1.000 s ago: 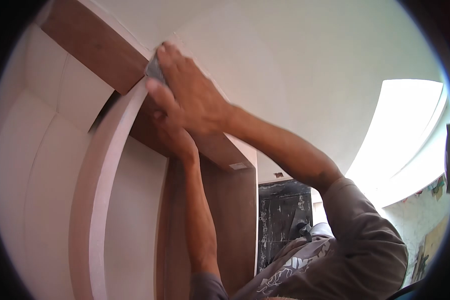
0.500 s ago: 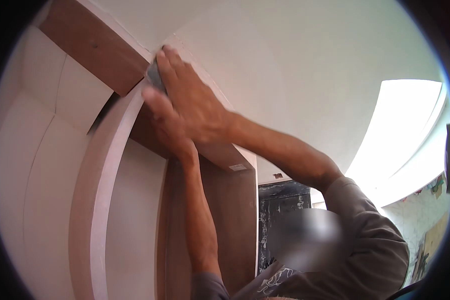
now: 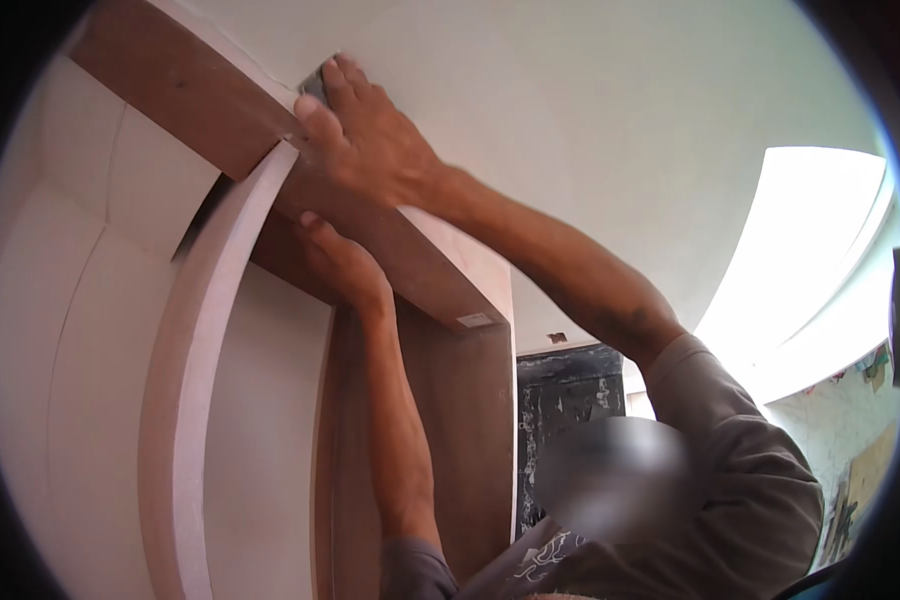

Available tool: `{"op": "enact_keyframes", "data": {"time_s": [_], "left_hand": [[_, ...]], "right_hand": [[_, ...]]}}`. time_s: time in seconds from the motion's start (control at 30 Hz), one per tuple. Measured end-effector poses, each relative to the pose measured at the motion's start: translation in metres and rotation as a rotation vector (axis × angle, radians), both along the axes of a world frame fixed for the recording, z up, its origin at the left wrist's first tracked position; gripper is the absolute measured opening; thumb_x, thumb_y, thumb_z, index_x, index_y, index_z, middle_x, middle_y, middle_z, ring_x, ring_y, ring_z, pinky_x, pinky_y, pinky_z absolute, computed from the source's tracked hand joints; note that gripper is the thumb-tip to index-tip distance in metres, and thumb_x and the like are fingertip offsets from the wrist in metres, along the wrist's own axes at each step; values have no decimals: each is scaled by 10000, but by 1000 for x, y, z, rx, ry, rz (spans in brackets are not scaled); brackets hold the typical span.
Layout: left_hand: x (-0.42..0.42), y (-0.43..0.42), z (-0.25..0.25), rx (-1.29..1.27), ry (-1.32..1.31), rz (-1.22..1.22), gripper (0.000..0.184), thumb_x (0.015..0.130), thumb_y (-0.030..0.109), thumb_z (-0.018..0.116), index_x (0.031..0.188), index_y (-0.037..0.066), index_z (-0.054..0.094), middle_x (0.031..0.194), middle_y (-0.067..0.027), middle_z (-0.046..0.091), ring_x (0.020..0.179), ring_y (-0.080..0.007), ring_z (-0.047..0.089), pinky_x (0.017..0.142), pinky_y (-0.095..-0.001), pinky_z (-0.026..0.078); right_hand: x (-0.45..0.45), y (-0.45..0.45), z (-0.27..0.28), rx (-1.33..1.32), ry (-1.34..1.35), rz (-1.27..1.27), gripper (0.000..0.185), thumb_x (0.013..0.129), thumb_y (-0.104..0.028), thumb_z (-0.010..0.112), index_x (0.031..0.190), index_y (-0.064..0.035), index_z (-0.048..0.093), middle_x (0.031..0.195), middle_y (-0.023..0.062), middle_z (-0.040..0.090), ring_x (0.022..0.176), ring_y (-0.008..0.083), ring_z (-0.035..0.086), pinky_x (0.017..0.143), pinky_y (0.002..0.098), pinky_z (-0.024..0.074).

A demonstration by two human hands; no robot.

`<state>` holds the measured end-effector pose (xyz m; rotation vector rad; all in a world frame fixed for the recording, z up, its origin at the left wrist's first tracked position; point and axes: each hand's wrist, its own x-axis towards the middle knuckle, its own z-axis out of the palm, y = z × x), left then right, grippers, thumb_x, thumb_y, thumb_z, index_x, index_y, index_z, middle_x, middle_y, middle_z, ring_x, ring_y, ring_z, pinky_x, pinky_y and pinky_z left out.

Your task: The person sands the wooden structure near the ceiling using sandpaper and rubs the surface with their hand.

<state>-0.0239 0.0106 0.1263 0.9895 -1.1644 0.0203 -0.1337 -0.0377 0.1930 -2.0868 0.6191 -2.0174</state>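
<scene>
My right hand (image 3: 375, 135) is closed on a small grey block (image 3: 315, 86), its thumb along the near side. The block lies against the pale surface just above the upper edge of the brown panel (image 3: 450, 265). Lower down, my left hand (image 3: 348, 262) rests against the underside of the brown woodwork. One of its digits points up and left; the others are mostly hidden, and nothing shows in this hand.
A curved pale-edged upright (image 3: 195, 370) meets the brown beam (image 3: 180, 90) at left. Pale panels stand beyond it. A black, white-marked panel (image 3: 570, 390) is behind my torso, with a bright opening (image 3: 795, 250) at right. A blurred patch covers part of my shirt.
My right hand and the grey block have moved up, away from my left hand. More of the brown panel now shows between the hands. My left hand has barely moved.
</scene>
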Motion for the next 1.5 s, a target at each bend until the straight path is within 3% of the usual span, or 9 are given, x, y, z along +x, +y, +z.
{"op": "enact_keyframes", "data": {"time_s": [0.57,0.63,0.77,0.93,1.07,1.17,1.3,1.43,1.5], "left_hand": [[4,-2,-3,21,60,-74,645,1080,481,348,1325,-88,527,1244,-235,596,1155,-336,583,1034,-407,427],[14,-16,-2,-25,54,-317,642,1085,466,330,1334,-97,513,1281,-254,585,1171,-353,577,1045,-418,422],[-3,7,3,90,43,-61,624,1092,433,309,1349,-105,495,1344,-276,557,1201,-371,565,1066,-435,412],[6,-8,-1,-57,15,-306,606,1094,416,308,1335,-104,504,1326,-273,569,1191,-365,570,1052,-436,415],[-1,4,2,55,35,-57,613,1094,427,308,1323,-105,511,1307,-272,583,1177,-367,576,1042,-439,417],[11,-6,-3,0,-38,-67,620,1092,438,311,1325,-100,513,1308,-272,583,1181,-365,575,1045,-435,417],[-12,13,19,133,21,-126,629,1088,454,318,1247,-107,554,1269,-272,593,1137,-362,576,1007,-441,425],[2,0,1,-50,-59,-64,647,1084,476,322,1177,-108,585,1235,-262,599,1102,-357,576,977,-444,432],[3,1,9,56,-111,-48,647,1082,478,326,1186,-106,584,1233,-256,601,1114,-358,579,984,-441,433]], "right_hand": [[0,19,-1,-3,19,-28,790,1055,-503,323,1498,149,267,1555,394,256,1472,505,249,1225,515,219],[-3,28,5,-48,21,-52,771,1063,-490,314,1491,151,278,1551,389,272,1466,510,255,1223,512,226],[-6,11,-8,-39,41,-29,804,1056,-528,289,1496,144,275,1567,372,262,1482,491,238,1231,501,206],[-6,56,-13,-18,-10,15,817,1048,-540,309,1514,129,258,1581,351,259,1509,439,220,1242,478,183],[-8,18,-12,2,-1,25,815,1049,-534,314,1517,130,245,1581,348,260,1509,441,218,1244,465,184],[-4,26,1,158,-40,29,803,1046,-514,347,1509,135,255,1575,354,265,1493,457,242,1238,475,195],[-8,41,-15,-122,25,-21,821,1043,-519,332,1491,165,254,1558,382,267,1470,486,266,1230,482,213],[-5,29,8,140,-50,30,775,1048,-477,328,1488,159,269,1551,398,261,1475,486,259,1227,489,223],[-6,55,-6,-53,-1,-21,775,1050,-477,319,1483,164,272,1545,403,267,1473,487,263,1223,497,227]]}}
